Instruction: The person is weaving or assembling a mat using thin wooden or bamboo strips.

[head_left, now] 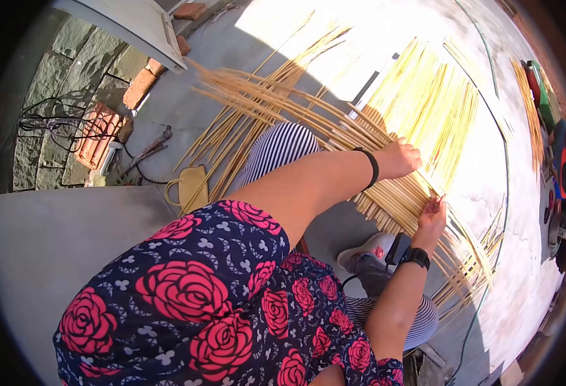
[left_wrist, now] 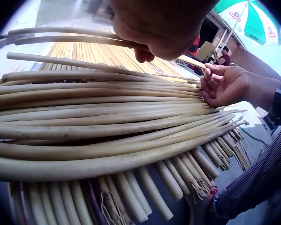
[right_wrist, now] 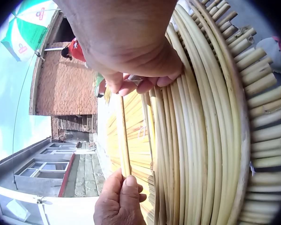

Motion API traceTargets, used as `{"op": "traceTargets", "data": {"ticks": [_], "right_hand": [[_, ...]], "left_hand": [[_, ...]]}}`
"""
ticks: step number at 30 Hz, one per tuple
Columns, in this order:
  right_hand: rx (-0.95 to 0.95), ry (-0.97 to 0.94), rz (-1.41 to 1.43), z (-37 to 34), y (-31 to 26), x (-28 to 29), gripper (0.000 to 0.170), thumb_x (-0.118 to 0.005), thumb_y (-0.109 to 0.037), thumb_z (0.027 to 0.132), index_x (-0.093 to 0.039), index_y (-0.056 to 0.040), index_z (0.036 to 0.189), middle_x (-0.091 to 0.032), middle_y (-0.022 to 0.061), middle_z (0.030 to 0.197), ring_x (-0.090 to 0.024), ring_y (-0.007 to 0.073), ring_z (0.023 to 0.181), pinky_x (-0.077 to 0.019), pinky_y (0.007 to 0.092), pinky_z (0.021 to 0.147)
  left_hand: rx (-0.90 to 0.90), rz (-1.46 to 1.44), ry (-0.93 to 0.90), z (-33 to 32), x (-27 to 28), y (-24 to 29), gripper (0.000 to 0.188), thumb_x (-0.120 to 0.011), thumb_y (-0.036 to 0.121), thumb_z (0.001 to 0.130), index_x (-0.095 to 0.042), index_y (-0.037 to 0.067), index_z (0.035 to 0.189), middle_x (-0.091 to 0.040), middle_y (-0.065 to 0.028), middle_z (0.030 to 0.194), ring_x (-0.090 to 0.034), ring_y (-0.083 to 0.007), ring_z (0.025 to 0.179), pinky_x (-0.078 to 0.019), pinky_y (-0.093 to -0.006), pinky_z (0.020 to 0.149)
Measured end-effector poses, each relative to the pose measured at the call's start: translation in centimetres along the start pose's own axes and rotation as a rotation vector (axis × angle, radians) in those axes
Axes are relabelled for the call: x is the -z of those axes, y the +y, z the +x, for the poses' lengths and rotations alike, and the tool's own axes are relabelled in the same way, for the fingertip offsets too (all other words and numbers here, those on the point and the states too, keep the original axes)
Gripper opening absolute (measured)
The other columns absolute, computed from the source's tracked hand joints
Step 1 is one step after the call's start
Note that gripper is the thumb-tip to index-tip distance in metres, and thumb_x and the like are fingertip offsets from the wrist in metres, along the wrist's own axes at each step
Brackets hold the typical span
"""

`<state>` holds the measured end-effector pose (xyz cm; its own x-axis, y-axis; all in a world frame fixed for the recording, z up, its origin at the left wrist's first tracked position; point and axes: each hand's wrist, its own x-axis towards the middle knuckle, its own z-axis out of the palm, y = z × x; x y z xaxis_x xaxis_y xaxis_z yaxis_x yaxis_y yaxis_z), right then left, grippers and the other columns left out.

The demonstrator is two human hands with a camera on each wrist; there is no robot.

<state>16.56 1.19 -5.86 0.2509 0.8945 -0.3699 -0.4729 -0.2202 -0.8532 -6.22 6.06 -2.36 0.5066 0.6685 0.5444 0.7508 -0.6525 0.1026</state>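
Observation:
My left hand [head_left: 398, 159], with a black band at its wrist, pinches a pale reed stalk [right_wrist: 123, 140] between thumb and fingers. The right hand [head_left: 432, 215], below a black watch, pinches the same stalk toward its other end. In the right wrist view the stalk runs straight between the two hands. Beneath them lies a woven reed mat [head_left: 395, 202], its crosswise stalks [left_wrist: 98, 112] packed side by side. Cut stalk ends [right_wrist: 267, 136] stick out along the near edge. Long lengthwise reeds [head_left: 431, 96] spread out beyond the hands in bright sun.
Loose feathery reeds [head_left: 244, 132] fan out to the left, by a striped knee [head_left: 283, 145] and a yellow bag [head_left: 193, 186]. Bricks [head_left: 140, 89] and tangled cable [head_left: 54, 122] lie at the far left. A thin hose [head_left: 506, 174] crosses the concrete on the right.

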Motion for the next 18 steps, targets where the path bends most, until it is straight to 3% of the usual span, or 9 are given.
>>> {"op": "traceTargets", "data": {"ticks": [4, 9, 13, 18], "right_hand": [[-0.066, 0.124, 0.051, 0.8, 0.1, -0.3, 0.019, -0.049, -0.02, 0.097, -0.056, -0.0061, 0.107, -0.056, -0.0018, 0.094, -0.052, 0.007, 0.088, -0.0419, 0.0193, 0.082], [-0.06, 0.12, 0.027, 0.7, 0.1, 0.0, 0.019, -0.05, -0.02, 0.097, -0.057, -0.0055, 0.105, -0.056, -0.0016, 0.09, -0.052, 0.0065, 0.082, -0.0427, 0.0187, 0.078], [-0.097, 0.216, 0.005, 1.0, 0.0, 0.1, 0.017, -0.051, -0.019, 0.096, -0.058, -0.0046, 0.102, -0.056, -0.0011, 0.086, -0.052, 0.0072, 0.078, -0.0443, 0.0197, 0.075], [-0.104, 0.208, -0.048, -0.4, -1.7, -1.4, 0.018, -0.052, -0.019, 0.096, -0.059, -0.0041, 0.102, -0.055, -0.0012, 0.084, -0.052, 0.0072, 0.078, -0.0451, 0.0203, 0.076]], "left_hand": [[0.1, 0.015, -0.04, -0.3, -1.3, 0.4, 0.006, -0.055, 0.012, 0.076, -0.058, 0.009, 0.08, -0.06, -0.003, 0.079, -0.06, -0.0197, 0.08, -0.0447, -0.0369, 0.076], [0.285, -0.05, -0.142, -0.8, -2.2, 2.0, 0.011, -0.053, 0.015, 0.08, -0.059, 0.009, 0.088, -0.06, -0.0029, 0.087, -0.058, -0.0195, 0.092, -0.0419, -0.0395, 0.082], [0.286, -0.079, -0.111, -0.9, -2.3, 1.9, 0.015, -0.051, 0.016, 0.082, -0.06, 0.01, 0.092, -0.06, -0.0024, 0.09, -0.057, -0.02, 0.094, -0.0419, -0.0401, 0.084], [0.276, -0.092, -0.118, -1.1, -2.5, 1.8, 0.018, -0.05, 0.018, 0.083, -0.06, 0.011, 0.096, -0.06, -0.0015, 0.092, -0.056, -0.0193, 0.096, -0.0414, -0.0395, 0.087]]}}
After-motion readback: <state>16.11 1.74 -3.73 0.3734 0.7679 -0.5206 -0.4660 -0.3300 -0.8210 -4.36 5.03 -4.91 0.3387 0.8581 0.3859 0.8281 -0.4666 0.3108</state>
